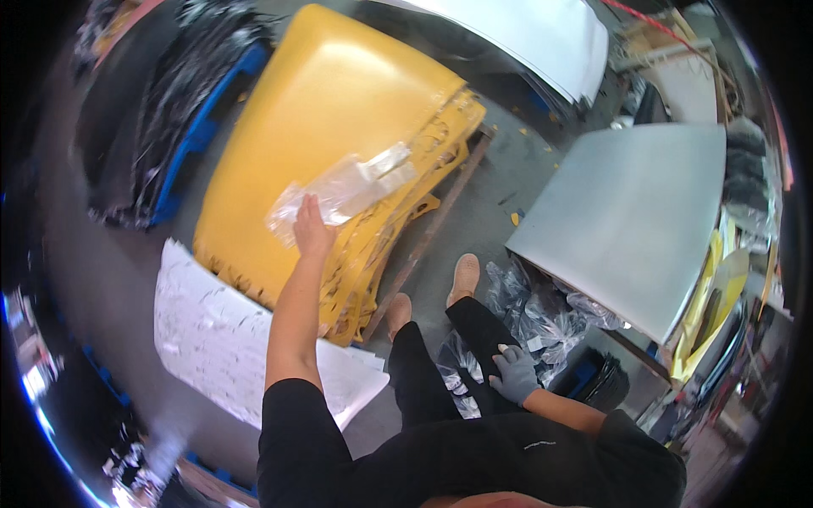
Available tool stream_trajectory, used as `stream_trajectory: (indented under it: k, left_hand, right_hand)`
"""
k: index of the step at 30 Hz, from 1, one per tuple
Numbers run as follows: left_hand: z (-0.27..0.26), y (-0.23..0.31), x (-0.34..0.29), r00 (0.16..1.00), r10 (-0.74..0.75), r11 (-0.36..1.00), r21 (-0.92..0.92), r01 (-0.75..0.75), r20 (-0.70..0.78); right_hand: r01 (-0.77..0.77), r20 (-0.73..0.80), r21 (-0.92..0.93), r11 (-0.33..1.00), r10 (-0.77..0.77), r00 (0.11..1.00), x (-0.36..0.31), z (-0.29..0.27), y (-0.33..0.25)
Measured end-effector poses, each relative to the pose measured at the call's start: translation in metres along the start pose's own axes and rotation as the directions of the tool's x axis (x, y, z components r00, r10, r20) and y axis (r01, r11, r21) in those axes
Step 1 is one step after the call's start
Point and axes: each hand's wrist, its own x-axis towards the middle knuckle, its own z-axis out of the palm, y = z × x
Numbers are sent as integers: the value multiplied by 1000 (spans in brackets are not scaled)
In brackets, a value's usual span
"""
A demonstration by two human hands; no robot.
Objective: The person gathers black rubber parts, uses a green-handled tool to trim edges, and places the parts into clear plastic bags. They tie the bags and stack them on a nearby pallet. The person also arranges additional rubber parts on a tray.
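The yellow panels (330, 110) lie in a stack ahead of the person, a little to the left, with a long brown bar (436, 224) beside their right edge. At the near end of the stack, a white sheet (212, 330) with dark marks is spread. On the far left, dark panels under plastic film are beside a blue pallet (188, 152). A smooth grey panel (627, 212) stands on the right, and crumpled clear film (542, 317) lies beneath its near edge, close to the person's legs.

The clear plastic bag (339, 190) rests on top of the yellow stack, toward its right side. The left arm is stretched forward, and the bare left hand (313, 230) touches the near end of the bag. Its fingers are close together; I cannot tell if they pinch the plastic or only press it. The right arm is bent, and the grey-gloved right hand (513, 374) rests on the trouser leg, its fingers loosely spread.
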Motion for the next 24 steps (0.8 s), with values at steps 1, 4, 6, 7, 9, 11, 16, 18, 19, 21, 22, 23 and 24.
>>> stream_trajectory:
  k: [1,4,6,7,9,11,16,18,19,21,22,23,24]
  left_hand:
    - [16,1,15,999,2,998,65,-5,48]
    - [56,1,48,977,-156,981,136,137,142]
    - [79,1,52,929,-261,962,151,227,264]
    - [89,3,43,913,-261,951,245,188,314]
    - [102,8,23,908,-148,978,194,76,391]
    - [110,22,-19,875,108,958,187,-219,472]
    - [81,84,-147,827,145,969,-247,-8,544]
    - [45,110,-186,716,241,893,-438,101,655]
    - [23,122,-203,669,315,892,-451,36,674]
    - [-28,145,-226,503,461,839,-543,22,731]
    - [-55,158,-235,383,519,810,-583,64,764]
    - [-83,171,-240,279,665,718,-696,15,693]
    - [-111,186,-242,209,707,671,-734,101,676]
  right_hand:
    - [-4,1,-27,1000,4,1000,5,3,6]
    - [6,-82,-50,999,-10,997,9,6,21]
    - [-49,-96,-12,999,48,994,6,8,28]
    - [-64,-103,-2,998,64,993,4,9,29]
    - [-75,-109,35,997,79,991,2,11,28]
    - [-94,-63,23,995,95,993,2,11,22]
    - [-161,93,34,986,157,983,0,-2,-4]
    - [-133,20,124,983,131,991,-8,-17,-18]
    - [-107,-100,167,980,125,987,-14,-26,-28]
    - [24,-276,221,975,39,960,-29,-48,-47]
    - [140,-435,211,967,-35,900,-37,-61,-59]
    - [214,-522,181,960,-90,848,-44,-74,-72]
    - [283,-604,140,949,-145,784,-51,-88,-84]
